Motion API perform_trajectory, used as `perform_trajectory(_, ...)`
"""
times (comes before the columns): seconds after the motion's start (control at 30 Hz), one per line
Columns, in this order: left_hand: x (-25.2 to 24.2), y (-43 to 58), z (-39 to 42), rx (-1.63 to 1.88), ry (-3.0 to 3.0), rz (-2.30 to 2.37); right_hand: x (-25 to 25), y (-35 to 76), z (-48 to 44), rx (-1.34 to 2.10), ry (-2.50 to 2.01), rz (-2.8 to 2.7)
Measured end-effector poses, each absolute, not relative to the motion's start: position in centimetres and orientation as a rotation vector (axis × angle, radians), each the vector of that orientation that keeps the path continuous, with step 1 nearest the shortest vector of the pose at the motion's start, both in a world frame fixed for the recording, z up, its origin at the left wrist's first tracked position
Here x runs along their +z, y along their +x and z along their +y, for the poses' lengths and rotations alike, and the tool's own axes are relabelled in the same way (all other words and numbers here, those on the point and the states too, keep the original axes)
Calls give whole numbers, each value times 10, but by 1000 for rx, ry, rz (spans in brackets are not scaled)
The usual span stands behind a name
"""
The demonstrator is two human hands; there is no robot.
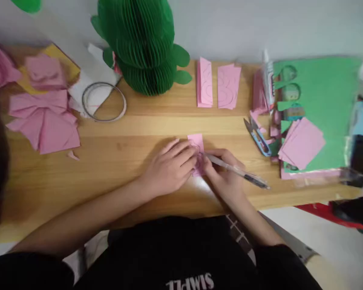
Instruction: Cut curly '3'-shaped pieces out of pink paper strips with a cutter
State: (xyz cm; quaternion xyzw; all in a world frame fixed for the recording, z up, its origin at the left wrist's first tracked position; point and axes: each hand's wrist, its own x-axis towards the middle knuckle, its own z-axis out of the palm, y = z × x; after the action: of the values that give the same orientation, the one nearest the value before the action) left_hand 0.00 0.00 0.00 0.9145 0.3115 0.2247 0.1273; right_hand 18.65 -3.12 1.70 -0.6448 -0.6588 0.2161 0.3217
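Observation:
A small folded pink paper (196, 143) lies on the wooden table (115, 153) near its front edge. My left hand (169, 167) rests on the paper's left side, fingers stretched flat and holding it down. My right hand (225, 173) is closed round a clear pen (238, 172), whose tip touches the pink paper beside my left fingertips. A curved pen line shows on the paper next to the tip.
Behind stand a green honeycomb paper cactus (143, 44) and two pink paper stacks (219, 84) with drawn curves. Small blue snips (258, 137), green card sheets (323, 96) and pink squares (302, 143) lie right. Pink folded bows (44, 119) and a tape ring (104, 101) lie left.

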Motion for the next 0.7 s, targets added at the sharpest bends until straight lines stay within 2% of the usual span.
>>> perform_trajectory(0.7,-4,3,1,706,2676,920,23,186,-28,680,-1691,-1732)
